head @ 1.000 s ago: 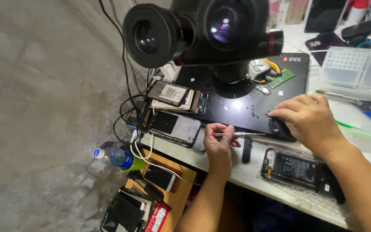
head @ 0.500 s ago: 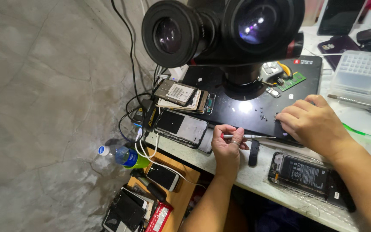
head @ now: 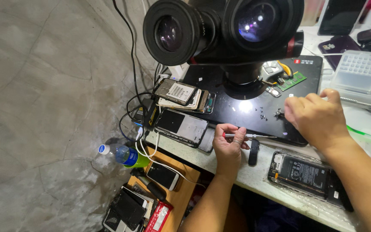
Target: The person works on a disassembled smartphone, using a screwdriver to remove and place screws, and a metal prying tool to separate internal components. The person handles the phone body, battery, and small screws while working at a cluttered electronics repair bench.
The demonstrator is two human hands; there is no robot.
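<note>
- Both hands are working at the front edge of the bench, under a big black stereo microscope point(head: 224, 34).
- Left hand point(head: 228, 146) is gripping a thin screwdriver point(head: 247, 135) by its red-banded handle; the metal shaft is lying nearly flat, its long axis pointing toward 3 o'clock.
- Right hand point(head: 316, 118) is resting half-curled, knuckles up, on the glossy black work mat point(head: 254, 114); whether it is pinching anything, I cannot tell.
- The tip is ending just beside the right hand, so the right hand is nearer to it, while tiny dark parts are lying on the mat at 12 o'clock from the shaft.
- At 5 o'clock from the tip, an opened phone point(head: 305, 174) is showing its flat black battery; a clear plastic parts box point(head: 361, 71) is sitting at 1 o'clock.
</note>
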